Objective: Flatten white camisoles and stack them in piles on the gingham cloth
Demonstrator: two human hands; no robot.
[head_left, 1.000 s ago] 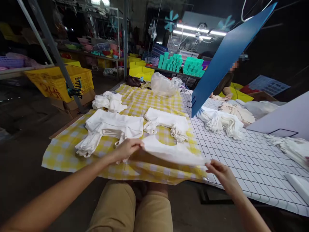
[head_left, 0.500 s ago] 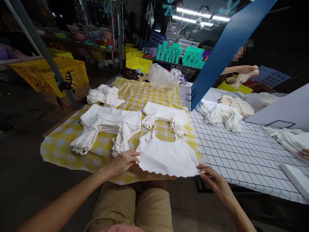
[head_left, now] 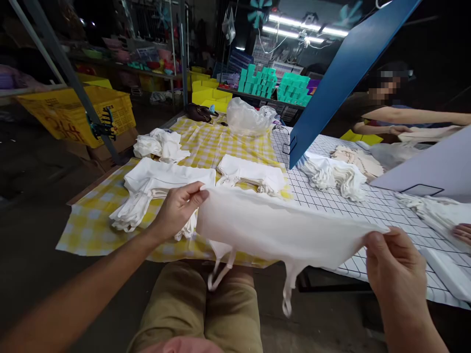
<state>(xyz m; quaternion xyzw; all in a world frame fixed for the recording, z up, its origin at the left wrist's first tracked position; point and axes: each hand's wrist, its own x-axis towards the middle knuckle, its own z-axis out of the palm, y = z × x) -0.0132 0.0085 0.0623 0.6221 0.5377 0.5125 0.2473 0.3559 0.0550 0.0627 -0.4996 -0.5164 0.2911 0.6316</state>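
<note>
A white camisole top (head_left: pixel 279 228) is stretched out in the air above the table's near edge, its hem uppermost and its thin straps dangling below. My left hand (head_left: pixel 180 208) pinches one hem corner between thumb and fingers. At the other end my right hand (head_left: pixel 397 262) grips the opposite corner, farther right and nearer to me. Behind the held top lie a larger stack of white tops (head_left: pixel 165 176) on the left and a smaller white stack (head_left: pixel 252 169), partly covered by the raised fabric.
A yellow checked cloth (head_left: pixel 95 230) covers the table on the left. Crumpled white garments (head_left: pixel 160 145) and a clear plastic bag (head_left: pixel 246 117) lie farther back. A slanted blue panel (head_left: pixel 331 83) rises at right, with more garment piles (head_left: pixel 334 171) and a co-worker's arm (head_left: pixel 415 116) beyond.
The top has been lifted off the table and turned so its straps hang down. Both hands have risen, the right one moving outward and the fabric pulled wide between them.
</note>
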